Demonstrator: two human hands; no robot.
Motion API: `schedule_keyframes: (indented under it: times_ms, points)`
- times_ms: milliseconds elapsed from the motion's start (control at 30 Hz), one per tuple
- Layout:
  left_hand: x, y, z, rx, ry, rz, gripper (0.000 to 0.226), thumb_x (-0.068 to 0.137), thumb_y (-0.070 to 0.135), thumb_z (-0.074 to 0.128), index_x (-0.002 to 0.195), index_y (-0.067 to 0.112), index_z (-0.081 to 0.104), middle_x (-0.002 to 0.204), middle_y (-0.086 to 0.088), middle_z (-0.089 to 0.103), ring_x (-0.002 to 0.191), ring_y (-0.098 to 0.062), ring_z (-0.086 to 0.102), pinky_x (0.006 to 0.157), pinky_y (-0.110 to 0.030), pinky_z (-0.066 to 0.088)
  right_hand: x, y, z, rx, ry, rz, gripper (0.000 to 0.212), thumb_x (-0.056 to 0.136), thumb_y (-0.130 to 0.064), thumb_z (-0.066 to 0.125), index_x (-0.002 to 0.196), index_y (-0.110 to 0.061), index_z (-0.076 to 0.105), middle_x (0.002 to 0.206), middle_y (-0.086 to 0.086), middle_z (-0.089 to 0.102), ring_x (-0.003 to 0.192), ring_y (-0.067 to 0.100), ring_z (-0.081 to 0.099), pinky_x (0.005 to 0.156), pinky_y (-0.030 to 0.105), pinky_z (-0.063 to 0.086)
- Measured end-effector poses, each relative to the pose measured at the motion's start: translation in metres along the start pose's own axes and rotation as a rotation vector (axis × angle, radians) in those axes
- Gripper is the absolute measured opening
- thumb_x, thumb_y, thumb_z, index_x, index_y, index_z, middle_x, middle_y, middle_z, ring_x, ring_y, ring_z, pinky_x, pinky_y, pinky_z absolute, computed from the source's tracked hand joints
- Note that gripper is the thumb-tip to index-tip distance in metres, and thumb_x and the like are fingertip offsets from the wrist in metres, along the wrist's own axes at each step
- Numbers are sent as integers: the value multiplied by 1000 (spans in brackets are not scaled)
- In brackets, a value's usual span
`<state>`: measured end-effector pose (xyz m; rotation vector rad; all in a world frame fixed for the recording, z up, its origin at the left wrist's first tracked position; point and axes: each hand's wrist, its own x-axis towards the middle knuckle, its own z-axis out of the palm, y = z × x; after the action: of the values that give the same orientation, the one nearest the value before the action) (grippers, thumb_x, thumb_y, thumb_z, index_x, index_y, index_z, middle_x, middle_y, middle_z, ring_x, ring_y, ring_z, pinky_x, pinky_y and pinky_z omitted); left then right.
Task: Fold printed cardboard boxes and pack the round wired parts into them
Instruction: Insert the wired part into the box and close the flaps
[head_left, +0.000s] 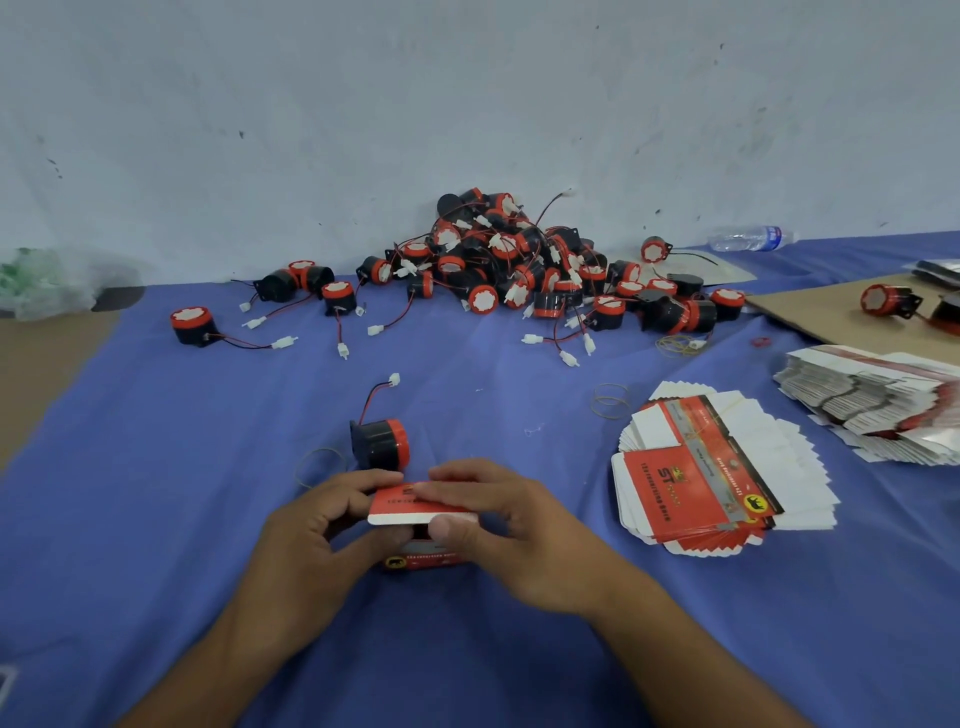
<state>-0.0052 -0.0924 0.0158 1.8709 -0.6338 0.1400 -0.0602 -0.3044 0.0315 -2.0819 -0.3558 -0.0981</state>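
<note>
Both hands hold one red printed cardboard box (415, 506) low in the middle of the blue cloth. My left hand (322, 525) grips its left end with curled fingers. My right hand (498, 514) lies over its top, thumb pressing the white flap edge. Just beyond the box a round black and red wired part (382, 441) lies on its side, its red-black wire and white plug trailing away. A big pile of the same parts (498, 260) sits against the wall. Flat red and white box blanks (696, 483) are fanned out to the right.
A second stack of flat blanks (872, 400) lies at the far right beside a brown cardboard sheet (821, 312). Loose rubber bands (613, 400) lie on the blue cloth (156, 493). A water bottle (748, 239) rests by the wall, a plastic bag (41, 280) at the left.
</note>
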Motion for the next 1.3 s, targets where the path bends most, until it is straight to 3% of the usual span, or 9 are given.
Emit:
schedule_keyframes:
  times_ms: [200,333,433,533,733,933,1100,1200,1300]
  points:
    - [-5,1,-4,4,-83,69,23,84,14,74,104,25,73,123,18,65,117,-2,60,92,-13,48,1,5,4,136,42,39,32,96,-25,67,128,-31,67,128,-21,55,124,-3,51,98,19,49]
    - [-6,-2,-4,-157,-75,-7,18,82,11,68,98,8,60,122,13,66,115,-10,63,86,-15,51,4,8,5,155,80,28,30,95,-15,68,124,-25,69,120,-23,59,120,2,57,96,22,52]
    - [-6,-1,-1,-108,-43,46,31,83,16,70,114,13,63,119,15,65,115,-5,63,88,-16,52,4,9,4,132,85,39,31,95,-15,69,124,-25,70,122,-22,62,121,-6,54,93,12,46]
    - [-5,-1,-1,55,-40,165,22,89,14,68,111,14,71,119,10,67,115,-6,62,93,-18,50,2,9,4,5,63,20,32,98,-17,65,129,-26,68,138,-18,55,129,-13,43,102,7,37]
    - [-5,1,-6,229,-36,307,28,80,9,68,108,7,75,121,3,68,112,-3,63,97,-22,50,-2,13,-1,-183,-29,-47,36,104,-23,54,138,-34,59,156,-13,39,143,-2,32,118,29,33]
    - [-4,2,-7,180,-53,252,27,88,16,61,113,14,74,124,10,66,117,-1,60,100,-16,45,0,16,1,26,-12,14,33,102,-29,55,134,-34,63,150,-22,43,138,-9,36,115,21,35]
    - [-4,1,-4,222,-68,355,27,88,20,66,113,12,73,125,6,66,117,-4,61,100,-19,47,-2,17,1,-130,13,-79,32,102,-29,57,133,-31,64,152,-13,45,139,-3,38,113,21,36]
    - [-4,-1,-2,266,-82,380,30,85,17,69,114,9,72,127,4,65,125,-9,57,106,-23,44,-2,16,3,-332,126,-260,30,100,-21,58,128,-18,69,141,-6,58,131,2,47,115,23,34]
    - [-4,0,-1,237,-68,344,30,84,9,67,114,8,72,126,6,66,127,-10,56,107,-24,43,0,15,8,-372,200,-323,28,99,-15,59,124,-10,70,133,-2,66,129,-11,46,116,18,28]
